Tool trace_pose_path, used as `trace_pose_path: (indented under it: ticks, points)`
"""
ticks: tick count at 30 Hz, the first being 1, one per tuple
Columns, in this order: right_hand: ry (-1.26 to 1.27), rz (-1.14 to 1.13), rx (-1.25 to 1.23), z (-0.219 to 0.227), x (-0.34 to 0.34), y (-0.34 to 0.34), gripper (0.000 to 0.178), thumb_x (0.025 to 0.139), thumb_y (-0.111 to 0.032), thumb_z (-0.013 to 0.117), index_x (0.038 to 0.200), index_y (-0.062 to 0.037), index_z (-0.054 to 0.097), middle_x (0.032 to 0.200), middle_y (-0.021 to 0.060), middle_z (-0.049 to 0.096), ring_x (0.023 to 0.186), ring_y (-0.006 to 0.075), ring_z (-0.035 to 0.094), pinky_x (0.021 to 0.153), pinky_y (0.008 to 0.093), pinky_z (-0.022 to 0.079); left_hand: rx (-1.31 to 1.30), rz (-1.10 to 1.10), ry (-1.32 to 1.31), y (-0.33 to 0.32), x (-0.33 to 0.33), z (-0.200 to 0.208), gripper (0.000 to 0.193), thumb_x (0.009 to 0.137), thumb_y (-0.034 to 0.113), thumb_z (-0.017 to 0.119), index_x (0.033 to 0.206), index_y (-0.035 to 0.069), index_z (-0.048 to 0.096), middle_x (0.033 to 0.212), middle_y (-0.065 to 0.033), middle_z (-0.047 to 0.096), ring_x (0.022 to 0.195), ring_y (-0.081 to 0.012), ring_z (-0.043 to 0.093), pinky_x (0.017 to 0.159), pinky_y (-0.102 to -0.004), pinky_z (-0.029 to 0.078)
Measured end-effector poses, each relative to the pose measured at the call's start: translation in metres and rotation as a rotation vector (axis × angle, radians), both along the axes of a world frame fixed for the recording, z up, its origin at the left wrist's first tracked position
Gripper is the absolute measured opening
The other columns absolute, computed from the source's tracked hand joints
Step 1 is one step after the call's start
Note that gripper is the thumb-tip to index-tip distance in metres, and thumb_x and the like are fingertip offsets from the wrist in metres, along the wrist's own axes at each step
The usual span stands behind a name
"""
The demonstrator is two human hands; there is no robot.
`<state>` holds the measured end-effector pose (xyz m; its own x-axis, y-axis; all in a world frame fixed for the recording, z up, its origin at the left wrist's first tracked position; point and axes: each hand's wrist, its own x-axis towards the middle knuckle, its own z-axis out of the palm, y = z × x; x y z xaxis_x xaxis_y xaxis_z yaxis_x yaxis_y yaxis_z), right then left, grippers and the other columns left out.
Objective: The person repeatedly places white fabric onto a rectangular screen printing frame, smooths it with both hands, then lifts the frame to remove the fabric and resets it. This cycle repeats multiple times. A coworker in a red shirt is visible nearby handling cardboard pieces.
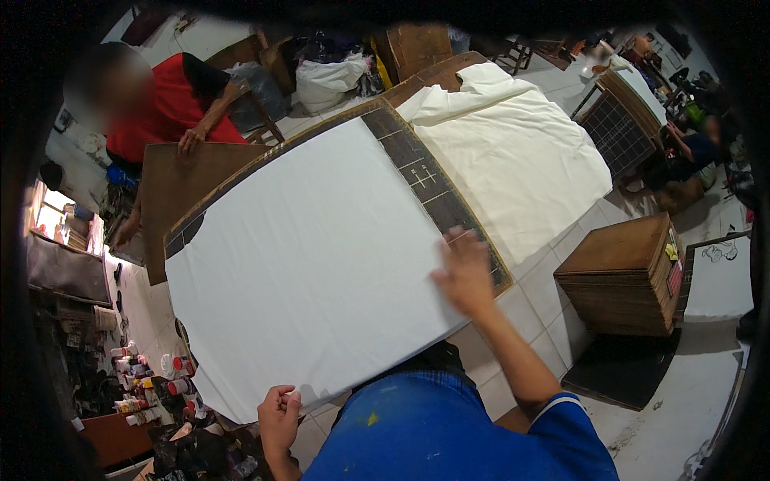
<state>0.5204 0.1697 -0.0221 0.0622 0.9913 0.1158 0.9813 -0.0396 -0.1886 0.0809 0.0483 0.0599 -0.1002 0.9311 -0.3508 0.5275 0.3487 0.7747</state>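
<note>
At the edge of white cloth (pixel 309 256), the right hand (pixel 465 272) blurs.

Flr (pixel 539 290): pale sq. tiles, thin grout lines. Window (pixel 58 200), far L: v. bright. Wall (pixel 70 148), L: pale grey. Stool (pixel 517 60), rear: dk wd. legs.

A broad, dark rectangular board (pixel 417 172) with pale painted lines and a tan wooden edge carries a smooth white cloth (pixel 313 248), spread flat over most of its face. Just beyond, a brown wooden board (pixel 433 74) bears a wrinkled cream cloth (pixel 513 152). Pale square floor tiles (pixel 541 284) show lower down.
</note>
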Motion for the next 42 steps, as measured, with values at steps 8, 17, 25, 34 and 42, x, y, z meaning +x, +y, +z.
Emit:
trace_pose_path:
  ticks: [8,17,25,34,42]
  points:
    - [0.44,0.275,0.164,0.016,-0.062,0.02,0.056,0.099,-0.026,0.069,0.146,0.0022,0.056,0.159,0.0306,0.043,0.153,0.0482,0.033,0.128,0.057,0.023,0.37,-0.047,0.107,0.054,0.03,-0.011,0.024,0.098,0.014,0.071,0.116,-0.002,0.071,0.106,-0.0133,0.071,0.098,-0.0229,0.067,0.082,-0.0349,0.054]
    - [0.341,0.409,0.01,-0.019,-0.079,0.083,0.073,0.103,-0.037,0.062,0.161,0.0001,0.038,0.169,0.0234,0.032,0.16,0.0374,0.025,0.132,0.0487,0.017,0.448,-0.231,0.365,0.12,0.074,-0.047,0.051,0.096,0.018,0.07,0.145,0.005,0.059,0.165,-0.0182,0.041,0.157,-0.0426,0.025,0.126,-0.0566,0.022]
    - [0.261,0.093,0.186,-0.003,-0.012,0.109,0.067,0.099,-0.025,0.065,0.156,0.0025,0.041,0.165,0.0286,0.034,0.158,0.0462,0.024,0.128,0.0587,0.019,0.422,-0.328,0.588,0.118,0.078,-0.062,0.061,0.101,0.034,0.062,0.154,0.006,0.052,0.171,-0.0229,0.03,0.158,-0.0492,0.018,0.128,-0.0629,0.014]
    - [0.3,0.582,0.073,-0.016,-0.141,0.193,0.082,0.097,-0.045,0.069,0.158,0.0013,0.04,0.168,0.0229,0.035,0.158,0.0415,0.027,0.131,0.0536,0.019,0.406,-0.34,0.605,0.121,0.079,-0.057,0.063,0.099,0.037,0.063,0.153,0.006,0.054,0.17,-0.0229,0.032,0.157,-0.0508,0.02,0.127,-0.0636,0.015]
    - [-0.001,-0.068,0.096,-0.01,-0.059,0.246,0.083,0.104,-0.051,0.057,0.16,0.0063,0.034,0.169,0.0313,0.026,0.16,0.0462,0.019,0.129,0.0608,0.012,0.397,-0.278,0.6,0.124,0.082,-0.06,0.058,0.095,0.036,0.066,0.145,0.007,0.062,0.168,-0.0216,0.037,0.157,-0.0489,0.024,0.127,-0.0633,0.017]
